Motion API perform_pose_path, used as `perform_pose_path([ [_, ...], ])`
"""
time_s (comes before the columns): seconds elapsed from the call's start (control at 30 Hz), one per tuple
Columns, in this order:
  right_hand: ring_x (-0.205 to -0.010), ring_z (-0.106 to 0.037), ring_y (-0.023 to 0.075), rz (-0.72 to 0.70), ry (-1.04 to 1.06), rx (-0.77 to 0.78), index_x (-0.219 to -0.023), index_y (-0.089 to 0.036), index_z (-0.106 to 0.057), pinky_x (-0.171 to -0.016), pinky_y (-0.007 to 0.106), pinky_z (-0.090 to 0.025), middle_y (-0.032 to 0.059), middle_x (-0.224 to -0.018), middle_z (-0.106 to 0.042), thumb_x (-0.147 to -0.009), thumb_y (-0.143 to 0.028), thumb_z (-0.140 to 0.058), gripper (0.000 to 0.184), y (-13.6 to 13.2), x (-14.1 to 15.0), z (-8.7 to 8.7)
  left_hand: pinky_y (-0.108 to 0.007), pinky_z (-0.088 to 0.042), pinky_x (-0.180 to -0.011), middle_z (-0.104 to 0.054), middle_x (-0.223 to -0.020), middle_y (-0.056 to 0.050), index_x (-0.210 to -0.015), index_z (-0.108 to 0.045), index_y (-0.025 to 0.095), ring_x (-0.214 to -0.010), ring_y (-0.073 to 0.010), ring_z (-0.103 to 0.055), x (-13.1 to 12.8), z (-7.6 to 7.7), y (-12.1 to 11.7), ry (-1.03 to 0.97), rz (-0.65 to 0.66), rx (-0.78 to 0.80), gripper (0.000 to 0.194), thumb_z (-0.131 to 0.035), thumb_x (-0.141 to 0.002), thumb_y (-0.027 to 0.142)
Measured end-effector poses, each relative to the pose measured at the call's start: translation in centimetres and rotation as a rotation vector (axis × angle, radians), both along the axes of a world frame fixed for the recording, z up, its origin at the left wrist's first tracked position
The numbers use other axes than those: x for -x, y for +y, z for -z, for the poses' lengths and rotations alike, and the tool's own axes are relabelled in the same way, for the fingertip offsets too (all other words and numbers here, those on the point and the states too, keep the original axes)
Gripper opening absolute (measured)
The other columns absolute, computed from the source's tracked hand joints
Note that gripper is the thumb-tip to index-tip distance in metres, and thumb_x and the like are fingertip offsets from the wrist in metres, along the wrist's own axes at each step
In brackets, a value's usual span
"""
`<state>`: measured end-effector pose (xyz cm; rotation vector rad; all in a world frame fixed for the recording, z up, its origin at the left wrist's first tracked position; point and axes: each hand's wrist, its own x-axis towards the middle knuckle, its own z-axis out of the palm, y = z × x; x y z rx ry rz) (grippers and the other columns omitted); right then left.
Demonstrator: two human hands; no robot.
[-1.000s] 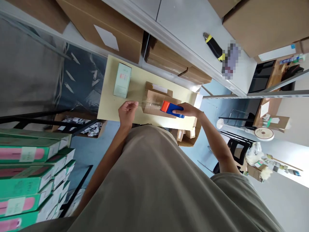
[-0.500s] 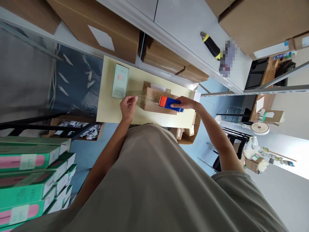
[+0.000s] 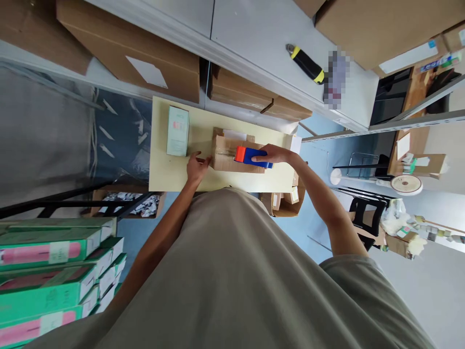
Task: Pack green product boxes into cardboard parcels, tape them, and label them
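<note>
Left hand (image 3: pixel 198 167): fingers parted, no visible hold, at left end of cardboard carton (image 3: pixel 223 162) on cream tabletop (image 3: pixel 174 174). Carton looks light, stiff, crushable; best held by its ends. Right hand (image 3: pixel 275 153) wraps blue-and-orange tape dispenser (image 3: pixel 251 156) over it. Versus 0.5 s ago: left hand's closer to carton, no tape stretched between.

Pale yellow tabletop (image 3: pixel 170 177) bears pale green carton (image 3: pixel 178 132), brown cardboard box (image 3: pixel 232 166). Grey shelf (image 3: pixel 254 29): black-and-yellow tool (image 3: pixel 308 64).
</note>
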<state>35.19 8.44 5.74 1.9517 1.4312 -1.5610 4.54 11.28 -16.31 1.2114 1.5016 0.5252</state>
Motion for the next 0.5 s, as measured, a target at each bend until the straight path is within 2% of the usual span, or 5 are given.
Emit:
perform_pose_path([
  [0.1,-0.073,-0.064,0.0182,-0.034,0.007,-0.030,-0.089,-0.018,-0.072,-0.067,0.031,-0.047,0.0056,-0.082,-0.073,-0.094,-0.073,-0.082,0.056,-0.1,-0.1,0.1,-0.032,-0.055,-0.083,-0.078,-0.088,-0.006,-0.100,-0.077,0.019,-0.084,-0.0219,-0.072,0.0,-2.1,-0.3,-0.013,-0.050,-0.051,0.026,-0.075,-0.096,0.045],
  [0.23,-0.075,-0.065,0.0199,-0.075,0.017,-0.049,-0.090,-0.018,-0.072,-0.068,0.032,-0.046,0.0072,-0.086,-0.075,-0.094,-0.078,-0.078,0.060,-0.3,-0.5,0.9,-0.032,-0.056,-0.084,-0.081,-0.091,-0.006,-0.095,-0.078,0.020,-0.085,-0.0212,-0.073,-1.0,-4.3,-0.4,-0.047,0.011,-0.165,0.031,-0.077,-0.094,0.051],
  [0.37,-0.078,-0.068,0.0222,-0.134,0.018,-0.076,-0.091,-0.018,-0.074,-0.070,0.033,-0.047,0.0094,-0.087,-0.077,-0.096,-0.078,-0.076,0.061,-0.2,-1.0,1.8,-0.034,-0.057,-0.088,-0.082,-0.094,-0.007,-0.095,-0.078,0.020,-0.088,-0.0226,-0.075,-1.5,-4.6,0.0,0.027,0.032,-0.146,0.028,-0.078,-0.091,0.047],
  [0.5,-0.083,-0.074,0.0250,-0.105,0.118,-0.080,-0.097,-0.017,-0.077,-0.077,0.033,-0.053,0.0088,-0.084,-0.079,-0.096,-0.076,-0.079,0.059,-0.1,-1.4,1.9,-0.036,-0.060,-0.090,-0.084,-0.099,-0.010,-0.096,-0.078,0.019,-0.092,-0.0247,-0.078,-2.0,-4.9,-0.1,0.110,0.024,-0.152,0.026,-0.075,-0.091,0.045],
])
